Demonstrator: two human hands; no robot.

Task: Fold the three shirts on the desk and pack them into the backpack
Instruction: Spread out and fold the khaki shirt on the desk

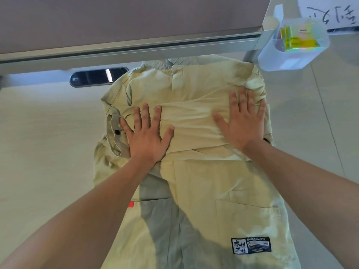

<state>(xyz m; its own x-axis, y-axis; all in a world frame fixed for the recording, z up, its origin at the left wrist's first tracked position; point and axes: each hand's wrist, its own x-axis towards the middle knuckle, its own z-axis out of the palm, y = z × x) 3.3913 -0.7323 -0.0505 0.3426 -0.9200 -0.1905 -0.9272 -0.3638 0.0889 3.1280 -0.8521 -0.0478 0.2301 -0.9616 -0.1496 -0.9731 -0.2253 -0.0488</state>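
Pale yellow-green shirt (pixel 204 117) lies on the light desk (pixel 48 133), spread from the far divider rail toward the near edge. Long axis runs away from the viewer: collar (pixel 165 66) at the far end, hem near the bottom of the view.

Writing: a black woven label (pixel 251 245) sits on the lower right of the shirt front. Its top line reads "KIMURA SANSYA"; the left block carries large white characters, the smaller lines beside them are too fine to read. A small red tab (pixel 131 204) shows at the shirt's left side seam.

A sleeve is folded across the chest, a horizontal band between the two hands. Its cuff (pixel 116 135), with a dark button (pixel 117 132), lies at the left, just under the left hand's little finger.

Left hand (pixel 146 136): flat, fingers spread and straight, palm pressing on the folded sleeve near the cuff. Grips nothing.
Right hand (pixel 242 123): flat, fingers straight and close together, pressing the fabric at the shirt's right side. Grips nothing.

Beyond the collar, a dark oval inset panel (pixel 97 77) is set in the desk, part covered by the shirt's shoulder. Far right: a clear plastic container (pixel 291 55) holding coloured sticky notes (pixel 297 40). Behind it a white sheet (pixel 330 14) with handwritten strokes, upside down, not readable.
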